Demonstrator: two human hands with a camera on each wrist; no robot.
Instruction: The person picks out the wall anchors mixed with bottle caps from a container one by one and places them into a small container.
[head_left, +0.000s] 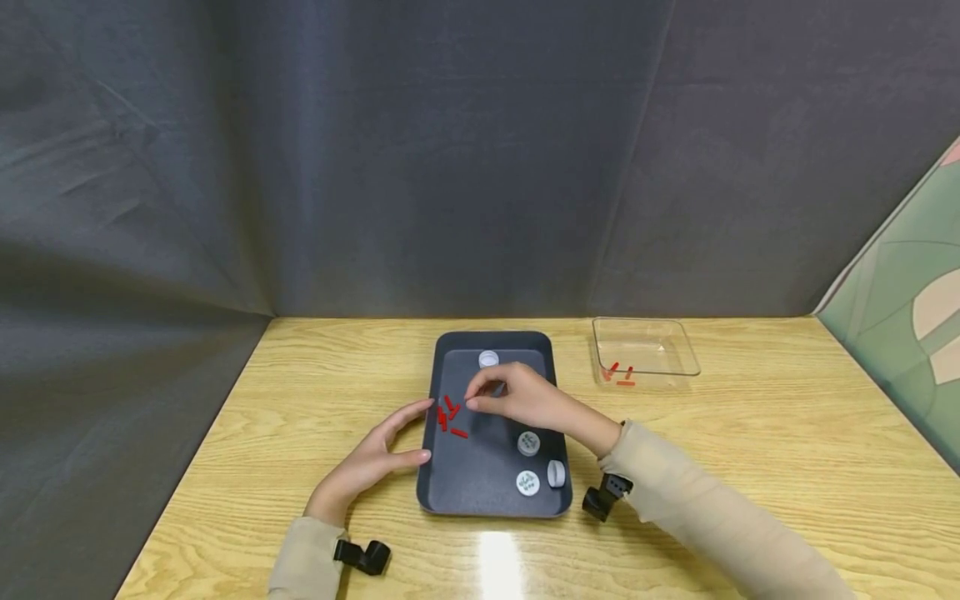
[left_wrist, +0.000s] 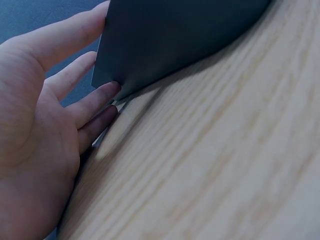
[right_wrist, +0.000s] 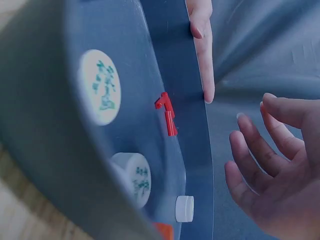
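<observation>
A dark tray [head_left: 491,502] lies on the table with several red sticks [head_left: 459,432] at its left side. My left hand [head_left: 369,458] is at the tray's left edge. In the left wrist view its fingers are spread and fairly straight, and the fingertips touch the tray's outer wall [left_wrist: 165,40]. Above the middle of the tray, my right hand [head_left: 525,395] has thumb and index fingertips together. Between them shows a trace of red, apparently a small red stick mostly hidden by the fingers. The other fingers of this hand [right_wrist: 280,170] are loosely bent.
White round caps lie in the tray: one at the far end [head_left: 488,358], others near the front right, two with green marks [head_left: 528,483], one on its side [head_left: 556,473]. Right of the tray stands a clear plastic box [head_left: 686,350] with a few red sticks [head_left: 626,383]. A grey curtain [head_left: 465,167] closes off the back.
</observation>
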